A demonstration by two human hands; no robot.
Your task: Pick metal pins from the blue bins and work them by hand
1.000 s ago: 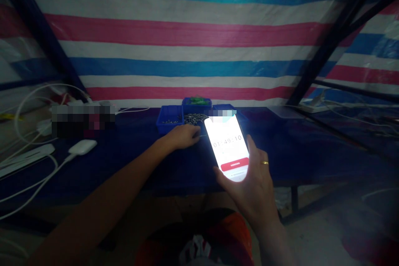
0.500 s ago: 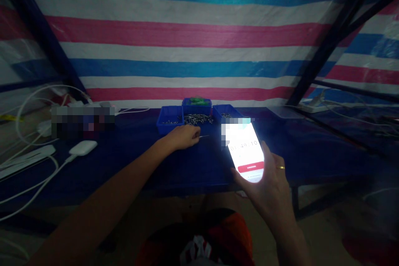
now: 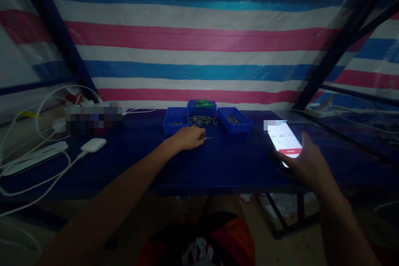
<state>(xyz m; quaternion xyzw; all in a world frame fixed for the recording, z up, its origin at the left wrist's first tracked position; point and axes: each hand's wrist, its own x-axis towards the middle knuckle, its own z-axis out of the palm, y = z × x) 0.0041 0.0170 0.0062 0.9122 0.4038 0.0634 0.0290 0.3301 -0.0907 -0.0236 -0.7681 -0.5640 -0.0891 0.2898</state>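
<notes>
My right hand (image 3: 307,158) is closed around the lower part of a lit smartphone (image 3: 285,141), low over the right side of the blue table. Timer digits and a red button show on its screen. My left hand (image 3: 191,137) rests at the table's middle, its fingers pinched on a thin metal pin-like piece (image 3: 209,138) that sticks out to the right. Just beyond lies a loose heap of small metal pieces (image 3: 202,121). Around the heap stand a left blue bin (image 3: 176,129), a right blue bin (image 3: 238,126) and a back blue bin (image 3: 202,110) with something green inside.
White cables (image 3: 59,174) and a white charger (image 3: 93,145) lie on the left of the blue table (image 3: 218,170). A blurred-out patch covers items behind them. A striped sheet (image 3: 199,41) hangs at the back between dark metal posts. At the far right sits a power strip (image 3: 321,110).
My right hand has carried the phone to the right and lower toward the table, uncovering the right bin. My left hand keeps its pinch beside the heap. The view has shifted slightly.
</notes>
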